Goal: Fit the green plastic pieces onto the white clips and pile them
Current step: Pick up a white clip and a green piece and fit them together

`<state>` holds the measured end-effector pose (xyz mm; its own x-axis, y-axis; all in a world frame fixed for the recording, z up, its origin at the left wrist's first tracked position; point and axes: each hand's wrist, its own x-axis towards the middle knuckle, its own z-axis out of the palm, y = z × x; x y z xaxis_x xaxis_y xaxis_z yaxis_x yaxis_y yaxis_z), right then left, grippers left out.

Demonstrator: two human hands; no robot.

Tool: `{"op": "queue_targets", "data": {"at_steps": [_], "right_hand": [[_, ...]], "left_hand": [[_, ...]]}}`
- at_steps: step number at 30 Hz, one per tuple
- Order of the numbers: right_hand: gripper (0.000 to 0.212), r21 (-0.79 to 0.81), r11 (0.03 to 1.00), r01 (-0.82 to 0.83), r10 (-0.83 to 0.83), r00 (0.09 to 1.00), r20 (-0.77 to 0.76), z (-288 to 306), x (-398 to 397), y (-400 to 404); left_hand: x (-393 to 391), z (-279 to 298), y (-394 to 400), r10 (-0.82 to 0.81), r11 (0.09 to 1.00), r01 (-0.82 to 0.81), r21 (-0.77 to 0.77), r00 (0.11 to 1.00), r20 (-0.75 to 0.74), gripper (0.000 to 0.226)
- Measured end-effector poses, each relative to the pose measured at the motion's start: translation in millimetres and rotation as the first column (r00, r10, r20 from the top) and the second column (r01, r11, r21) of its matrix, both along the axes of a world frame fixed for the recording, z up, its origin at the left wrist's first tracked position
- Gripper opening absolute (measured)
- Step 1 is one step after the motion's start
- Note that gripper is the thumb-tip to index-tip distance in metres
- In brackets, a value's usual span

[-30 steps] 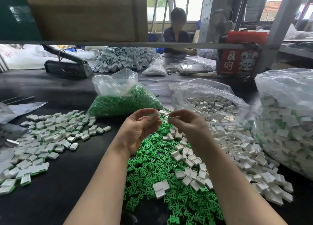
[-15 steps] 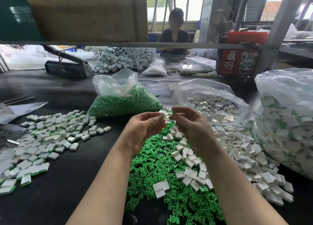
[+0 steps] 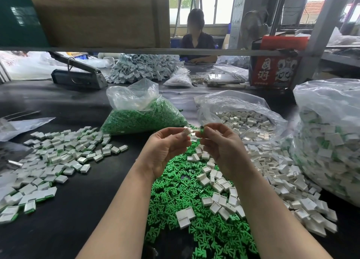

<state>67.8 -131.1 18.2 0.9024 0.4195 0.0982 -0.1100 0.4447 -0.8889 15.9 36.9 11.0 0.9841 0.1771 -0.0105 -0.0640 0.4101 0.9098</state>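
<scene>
My left hand (image 3: 167, 147) pinches a white clip (image 3: 187, 130) at its fingertips, above the middle of the table. My right hand (image 3: 222, 145) pinches a green plastic piece (image 3: 201, 130) a small gap to the right of the clip. Below both hands lies a heap of loose green pieces (image 3: 181, 196) with loose white clips (image 3: 272, 173) spread over it and to its right. A pile of fitted clips (image 3: 52, 157), white with green edges, lies on the left of the black table.
A bag of green pieces (image 3: 144, 116) and an open bag of white clips (image 3: 243, 120) stand behind my hands. A large bag of fitted clips (image 3: 331, 142) fills the right edge. A person sits across the table beyond a low shelf rail (image 3: 136, 50).
Both hands have stayed raised over the heap. The clip and the green piece, close together half a second ago, now sit slightly apart at the fingertips.
</scene>
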Motion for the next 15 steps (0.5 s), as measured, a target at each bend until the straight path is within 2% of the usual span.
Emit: {"op": "queue_targets", "data": {"at_steps": [4,7,11,15], "right_hand": [[0.016,-0.049,0.999,-0.003,0.007,0.997,0.073,-0.3,-1.4,-1.6],[0.021,-0.165,0.984,0.066,-0.037,0.984,0.174,-1.8,-3.0,0.2],[0.019,-0.232,0.959,0.162,-0.088,0.951,0.297,-1.6,-5.4,3.0],[0.016,-0.243,0.947,0.211,-0.116,0.928,0.355,-2.8,-3.3,4.2]], "left_hand": [[0.4,0.7,-2.3,-0.001,1.000,0.001,0.020,1.000,-0.001,0.040],[0.5,0.7,-4.3,-0.002,0.998,0.002,0.062,1.000,-0.001,0.038],[0.1,0.0,-4.2,-0.004,0.996,0.003,0.092,1.000,0.010,0.031],[0.6,-0.5,-3.9,0.017,0.992,-0.019,0.126,1.000,0.020,0.037]]}}
